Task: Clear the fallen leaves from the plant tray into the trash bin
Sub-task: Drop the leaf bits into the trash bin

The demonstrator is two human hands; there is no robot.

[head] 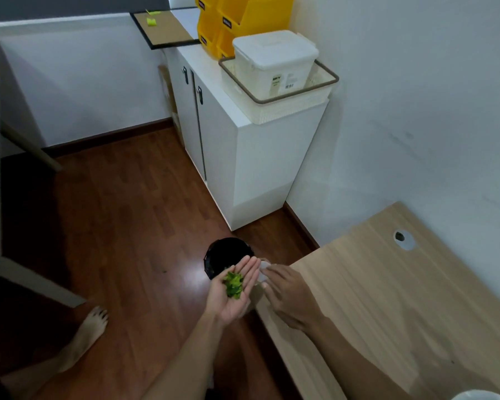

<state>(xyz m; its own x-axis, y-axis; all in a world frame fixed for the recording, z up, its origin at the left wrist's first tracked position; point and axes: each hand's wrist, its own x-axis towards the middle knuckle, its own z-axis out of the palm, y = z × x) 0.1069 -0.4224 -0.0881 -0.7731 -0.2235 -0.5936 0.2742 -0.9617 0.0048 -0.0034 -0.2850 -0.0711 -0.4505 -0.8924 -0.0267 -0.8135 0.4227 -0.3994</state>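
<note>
One small heap of green leaves (233,285) lies in cupped left hand (233,293), fingers (250,268) released, not clenched. Leaves look light, soft, easily scattered; carry from beneath. Right hand (286,295) beside it at table (387,298) edge, fingers' state unclear. Beyond: black trash bin (225,252) on floor, contents hidden.

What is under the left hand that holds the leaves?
The black trash bin stands on the floor under the left hand, which holds green leaves in its open palm. The hand covers the bin's near part, and its inside is too dark to see.
</note>
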